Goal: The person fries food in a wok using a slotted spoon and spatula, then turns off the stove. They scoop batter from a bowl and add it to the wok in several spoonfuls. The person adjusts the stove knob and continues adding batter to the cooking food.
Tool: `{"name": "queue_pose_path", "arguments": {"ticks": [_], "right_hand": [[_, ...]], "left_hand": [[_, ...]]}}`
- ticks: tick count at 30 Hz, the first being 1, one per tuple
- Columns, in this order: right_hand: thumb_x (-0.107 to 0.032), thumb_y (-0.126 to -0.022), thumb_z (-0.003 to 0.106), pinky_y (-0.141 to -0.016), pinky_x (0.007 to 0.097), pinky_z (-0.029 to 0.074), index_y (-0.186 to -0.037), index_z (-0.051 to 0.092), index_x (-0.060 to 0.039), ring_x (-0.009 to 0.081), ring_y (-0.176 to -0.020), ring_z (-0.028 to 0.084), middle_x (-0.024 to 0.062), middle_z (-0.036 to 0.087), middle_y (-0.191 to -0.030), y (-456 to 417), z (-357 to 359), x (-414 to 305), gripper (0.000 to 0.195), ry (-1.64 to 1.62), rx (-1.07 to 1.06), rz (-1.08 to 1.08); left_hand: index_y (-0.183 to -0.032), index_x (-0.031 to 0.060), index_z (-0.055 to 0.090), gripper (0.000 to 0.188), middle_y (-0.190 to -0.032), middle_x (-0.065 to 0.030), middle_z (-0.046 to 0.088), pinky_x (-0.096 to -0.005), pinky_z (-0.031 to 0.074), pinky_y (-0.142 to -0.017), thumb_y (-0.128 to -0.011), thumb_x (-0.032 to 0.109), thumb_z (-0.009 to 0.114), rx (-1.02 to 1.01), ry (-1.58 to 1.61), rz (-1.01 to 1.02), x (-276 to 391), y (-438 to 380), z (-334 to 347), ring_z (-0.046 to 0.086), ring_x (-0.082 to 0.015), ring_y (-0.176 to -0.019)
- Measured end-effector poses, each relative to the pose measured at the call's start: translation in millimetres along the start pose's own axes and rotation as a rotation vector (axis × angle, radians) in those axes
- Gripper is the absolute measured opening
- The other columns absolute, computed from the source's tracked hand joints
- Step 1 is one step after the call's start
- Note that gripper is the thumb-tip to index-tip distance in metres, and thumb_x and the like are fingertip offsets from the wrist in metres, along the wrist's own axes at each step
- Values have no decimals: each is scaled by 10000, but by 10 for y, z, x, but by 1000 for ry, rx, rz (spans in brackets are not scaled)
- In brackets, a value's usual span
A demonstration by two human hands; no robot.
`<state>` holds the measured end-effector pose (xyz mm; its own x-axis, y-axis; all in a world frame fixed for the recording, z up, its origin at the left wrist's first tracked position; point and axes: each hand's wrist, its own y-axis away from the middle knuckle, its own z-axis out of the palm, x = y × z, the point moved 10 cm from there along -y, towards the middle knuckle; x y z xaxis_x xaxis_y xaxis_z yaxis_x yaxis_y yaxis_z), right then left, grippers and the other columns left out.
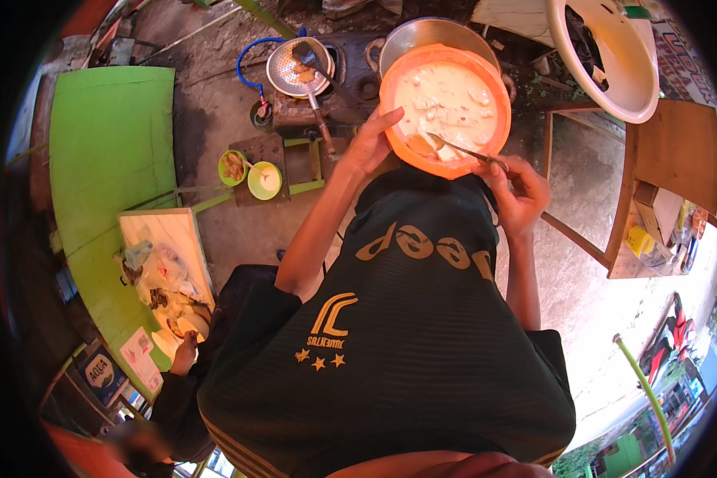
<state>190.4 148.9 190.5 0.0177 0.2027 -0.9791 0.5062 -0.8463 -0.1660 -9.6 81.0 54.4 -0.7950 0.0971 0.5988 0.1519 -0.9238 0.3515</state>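
Observation:
My left hand (373, 141) grips the left rim of an orange plastic bowl (504, 113), its thumb over the edge. Pale, creamy batter (442, 89) with lumps and small darker bits fills the bowl. Between the thumb and fingers of my right hand (517, 191) is the handle of a metal spoon (463, 148). The spoon's tip rests in the batter near the front of the bowl, beside yellowish-white pieces (424, 145). Behind the bowl, and partly hidden by it, stands a large metal pot (436, 31) with side handles.
A perforated strainer (284, 66) with a dark ladle lies over the stove (349, 63) at left. Two green bowls (264, 180) stand on a low stool. At lower left, another person's hand (185, 354) is by plates on a marbled board (155, 224). A wooden table (672, 137) stands right.

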Motion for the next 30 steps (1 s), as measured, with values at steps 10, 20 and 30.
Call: {"name": "queue_pose_path", "arguments": {"ticks": [10,20,30], "right_hand": [[-111,-943,573,-683,262,574,-991,627,70,217,-767,713,187,703,-884,-465,19,710,195,-345,173,472],[-48,-917,551,-707,299,592,-978,599,117,263,-778,710,222,684,-894,-1422,-488,1866,183,-378,388,377],[-61,-896,577,-620,320,584,-893,627,113,228,-700,711,166,695,-769,-2178,-166,3412,181,161,323,336]], "left_hand": [[-1425,0,343,657,-1384,-134,489,-380,370,-1084,-900,253,645,137,64,68,143,113,-479,474,-234,-1277],[-1396,-35,378,583,-1377,-159,500,-388,391,-1070,-916,200,610,372,93,184,333,473,-1238,494,-257,-1261],[-1403,-46,369,593,-1393,-166,488,-399,390,-1066,-927,225,597,500,115,210,348,810,-1401,487,-269,-1266]]}}
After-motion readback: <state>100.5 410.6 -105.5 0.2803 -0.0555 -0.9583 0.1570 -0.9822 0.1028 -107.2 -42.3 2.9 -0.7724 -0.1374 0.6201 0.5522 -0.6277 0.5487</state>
